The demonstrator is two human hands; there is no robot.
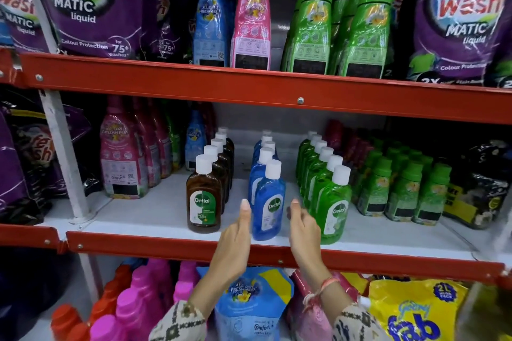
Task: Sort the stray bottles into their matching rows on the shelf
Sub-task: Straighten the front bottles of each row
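Three rows of white-capped Dettol bottles stand on the middle shelf [155, 216]: a brown row [204, 196] on the left, a blue row [268, 203] in the middle and a green row [331, 207] on the right. My left hand [235, 241] is just left of the front blue bottle, thumb up, holding nothing. My right hand [303, 230] is just right of that bottle, between it and the front green bottle, fingers loosely curled and empty. Neither hand visibly touches the bottle.
Red shelf rails [166, 86] run above and below the middle shelf. Pink softener bottles [122, 158] stand at the left, small green bottles [401, 188] at the right. The upper shelf holds blue, pink and green bottles and purple pouches; pouches and pink bottles fill the lower shelf.
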